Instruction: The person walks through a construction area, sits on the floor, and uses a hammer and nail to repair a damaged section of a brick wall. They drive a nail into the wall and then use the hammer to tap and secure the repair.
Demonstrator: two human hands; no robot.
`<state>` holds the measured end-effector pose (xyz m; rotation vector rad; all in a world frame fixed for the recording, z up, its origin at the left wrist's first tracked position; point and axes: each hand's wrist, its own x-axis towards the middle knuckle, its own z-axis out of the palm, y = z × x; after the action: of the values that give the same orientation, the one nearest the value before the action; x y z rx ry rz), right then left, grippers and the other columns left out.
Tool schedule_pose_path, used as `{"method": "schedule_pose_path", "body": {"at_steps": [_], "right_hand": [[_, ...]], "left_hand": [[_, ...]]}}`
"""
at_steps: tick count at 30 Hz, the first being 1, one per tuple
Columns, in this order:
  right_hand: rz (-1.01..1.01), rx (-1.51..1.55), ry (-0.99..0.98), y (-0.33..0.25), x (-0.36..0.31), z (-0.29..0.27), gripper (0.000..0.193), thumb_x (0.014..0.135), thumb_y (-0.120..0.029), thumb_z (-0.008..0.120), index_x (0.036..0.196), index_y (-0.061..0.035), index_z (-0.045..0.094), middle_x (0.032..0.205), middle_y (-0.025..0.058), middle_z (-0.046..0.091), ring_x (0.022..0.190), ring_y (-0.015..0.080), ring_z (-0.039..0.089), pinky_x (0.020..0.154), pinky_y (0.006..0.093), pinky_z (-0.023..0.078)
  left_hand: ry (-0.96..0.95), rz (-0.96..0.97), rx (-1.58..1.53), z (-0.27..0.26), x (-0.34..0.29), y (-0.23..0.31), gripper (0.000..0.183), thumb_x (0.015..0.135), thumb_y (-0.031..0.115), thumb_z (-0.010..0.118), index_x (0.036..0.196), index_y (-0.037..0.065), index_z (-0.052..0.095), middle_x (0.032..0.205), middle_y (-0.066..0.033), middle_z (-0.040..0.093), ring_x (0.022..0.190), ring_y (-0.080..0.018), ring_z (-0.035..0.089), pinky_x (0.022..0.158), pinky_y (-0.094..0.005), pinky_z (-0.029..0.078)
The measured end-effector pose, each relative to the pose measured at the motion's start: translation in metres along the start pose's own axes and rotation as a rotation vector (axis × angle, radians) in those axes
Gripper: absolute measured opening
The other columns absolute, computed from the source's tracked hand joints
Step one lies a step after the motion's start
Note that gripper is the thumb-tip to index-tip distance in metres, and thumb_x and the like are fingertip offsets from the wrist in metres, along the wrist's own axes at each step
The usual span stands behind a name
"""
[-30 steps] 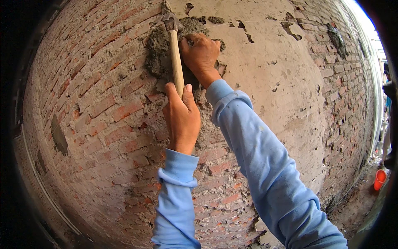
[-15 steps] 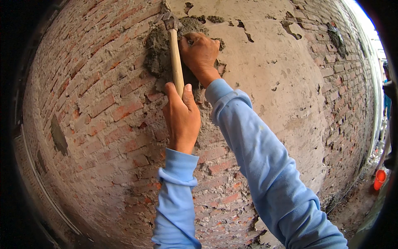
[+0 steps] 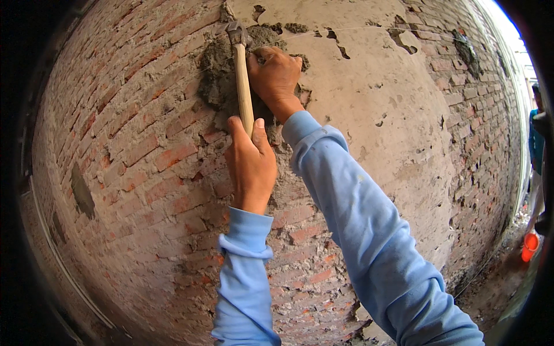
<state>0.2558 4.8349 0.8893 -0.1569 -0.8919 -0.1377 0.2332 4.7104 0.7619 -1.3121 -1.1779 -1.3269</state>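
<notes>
My left hand (image 3: 251,170) is wrapped around the lower end of a hammer's pale wooden handle (image 3: 243,86). The metal hammer head (image 3: 236,33) is uppermost, in front of a dark patch of rough mortar (image 3: 214,78) on the brick wall. Just right of the handle, my right hand (image 3: 276,78) rests against that patch with its fingers curled in. What its fingertips grip, if anything, is hidden. A thin pale string (image 3: 346,29) runs from above my right hand across the wall to the right.
Rough brickwork (image 3: 167,153) covers the left, and a plaster area (image 3: 398,115) with chipped holes lies right of my hands. Farther right is more brick (image 3: 479,127). An orange bucket (image 3: 529,247) and part of a person (image 3: 536,135) show at the right edge.
Both hands and the hammer sit slightly farther left in the picture, with their grips unchanged. More of the person at the right edge shows.
</notes>
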Motion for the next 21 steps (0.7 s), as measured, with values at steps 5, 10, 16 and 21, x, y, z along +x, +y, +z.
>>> {"method": "schedule_pose_path", "body": {"at_steps": [5,10,16,21], "right_hand": [[-0.012,0.006,0.004,0.0013,-0.0006,-0.0003,0.012,0.080,-0.025,0.069,0.080,-0.0146,0.075,0.078,0.0051,0.069,0.072,0.0262,0.066,0.077,0.0428,0.038],[0.004,0.004,0.010,0.0012,0.0000,0.0005,0.012,0.079,-0.025,0.069,0.080,-0.0143,0.075,0.077,0.0053,0.068,0.071,0.0266,0.066,0.077,0.0426,0.038],[0.014,0.015,-0.016,0.0002,0.0009,-0.0017,0.013,0.080,-0.024,0.068,0.076,-0.0132,0.074,0.076,0.0060,0.068,0.071,0.0267,0.066,0.077,0.0430,0.038],[-0.011,0.033,0.019,0.0000,0.0020,-0.0019,0.013,0.079,-0.025,0.068,0.076,-0.0133,0.073,0.077,0.0056,0.069,0.071,0.0265,0.066,0.076,0.0430,0.038]], "left_hand": [[-0.030,-0.069,-0.057,-0.0028,-0.0011,0.0035,0.035,0.102,0.034,0.047,0.106,-0.001,0.045,0.084,-0.0293,0.060,0.083,-0.0502,0.060,0.068,-0.0521,0.044],[-0.046,-0.064,-0.051,-0.0026,-0.0012,0.0056,0.034,0.102,0.033,0.047,0.106,-0.001,0.045,0.084,-0.0296,0.059,0.082,-0.0499,0.060,0.068,-0.0519,0.044],[-0.013,-0.016,-0.038,0.0004,-0.0009,0.0055,0.027,0.102,0.027,0.048,0.103,0.002,0.040,0.076,-0.0292,0.061,0.078,-0.0500,0.062,0.061,-0.0536,0.044],[-0.037,-0.048,-0.084,-0.0007,-0.0007,0.0041,0.028,0.102,0.028,0.048,0.103,0.002,0.040,0.075,-0.0283,0.061,0.078,-0.0503,0.062,0.061,-0.0543,0.043]]}}
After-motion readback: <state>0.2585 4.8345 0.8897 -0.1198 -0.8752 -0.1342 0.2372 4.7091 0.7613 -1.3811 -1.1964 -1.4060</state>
